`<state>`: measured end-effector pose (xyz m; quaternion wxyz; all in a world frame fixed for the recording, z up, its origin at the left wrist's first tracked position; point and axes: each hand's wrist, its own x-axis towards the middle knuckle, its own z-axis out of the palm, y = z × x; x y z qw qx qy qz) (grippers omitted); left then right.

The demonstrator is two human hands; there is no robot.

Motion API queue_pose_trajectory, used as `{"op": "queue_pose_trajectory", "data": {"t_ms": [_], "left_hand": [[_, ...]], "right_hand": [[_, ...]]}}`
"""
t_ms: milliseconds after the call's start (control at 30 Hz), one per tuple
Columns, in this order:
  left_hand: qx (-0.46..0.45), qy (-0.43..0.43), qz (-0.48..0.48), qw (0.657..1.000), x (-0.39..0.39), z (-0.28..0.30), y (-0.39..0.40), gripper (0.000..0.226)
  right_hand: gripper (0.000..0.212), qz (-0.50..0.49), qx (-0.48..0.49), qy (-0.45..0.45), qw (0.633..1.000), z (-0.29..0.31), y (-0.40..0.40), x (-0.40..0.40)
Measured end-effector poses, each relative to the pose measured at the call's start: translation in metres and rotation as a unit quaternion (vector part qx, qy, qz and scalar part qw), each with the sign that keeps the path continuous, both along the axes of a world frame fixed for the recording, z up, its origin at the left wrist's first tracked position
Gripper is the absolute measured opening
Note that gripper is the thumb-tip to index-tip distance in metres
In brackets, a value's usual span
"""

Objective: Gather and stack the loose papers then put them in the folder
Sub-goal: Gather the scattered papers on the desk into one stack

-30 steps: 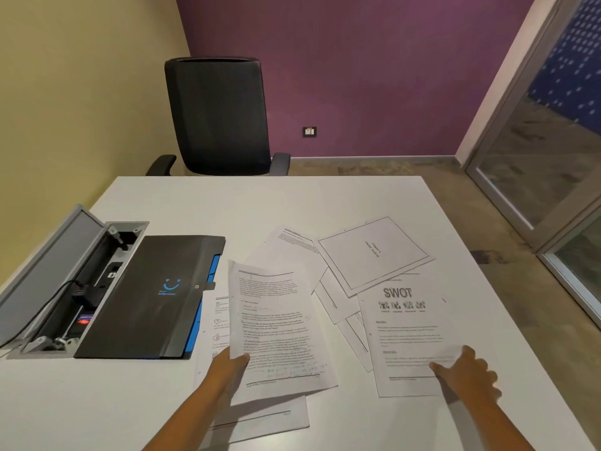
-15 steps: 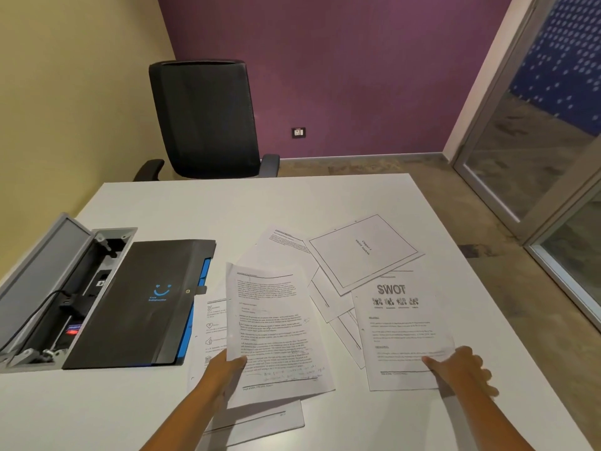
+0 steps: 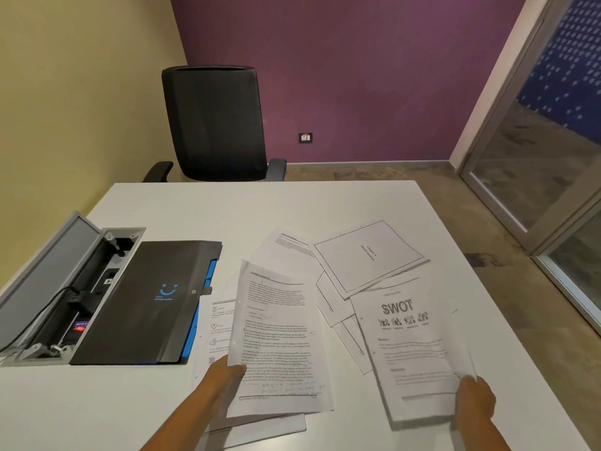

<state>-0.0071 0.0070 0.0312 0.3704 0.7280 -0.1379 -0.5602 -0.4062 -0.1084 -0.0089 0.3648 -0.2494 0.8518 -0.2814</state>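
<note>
On the tabletop (image 3: 292, 206) at left, the folder (image 3: 143, 304) lay lengthwise away from me; my left hand (image 3: 224, 379) gripped a text sheet (image 3: 279, 336), my right hand (image 3: 474, 398) the SWOT sheet (image 3: 409, 349), both pointing away.

Far half of bench (image 3: 260, 209): bare white top, where I see open passage for a hand.
Left side: folder (image 3: 143, 304) lies flat against the open cable box (image 3: 65, 288), whose raised lid walls that edge.
Middle: loose papers (image 3: 367, 255) overlap, low and flat.
Beyond bench: chair (image 3: 214, 122) blocks the far edge.
Near-left corner: bare.
</note>
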Motion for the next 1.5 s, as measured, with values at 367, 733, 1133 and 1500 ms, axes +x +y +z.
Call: {"op": "queue_pose_trajectory", "data": {"t_ms": [367,733,1133,1500], "left_hand": [[-0.009,0.044,0.017,0.999,-0.009,0.001,-0.007,0.042],[-0.058,0.111,0.034,0.992,-0.025,0.009,-0.007,0.046],[-0.033,-0.034,-0.113,0.993,-0.036,0.021,-0.002,0.041],[-0.182,-0.087,-0.043,0.978,-0.033,0.053,-0.025,0.028]], "right_hand": [[0.028,-0.028,-0.034,-0.173,0.984,0.001,0.004,0.043],[0.031,0.283,0.023,-0.141,0.948,0.003,0.032,0.132],[0.028,0.378,0.051,-0.107,0.918,0.019,0.037,0.128],[0.026,0.369,-0.163,-0.202,0.893,0.087,0.008,0.137]]}}
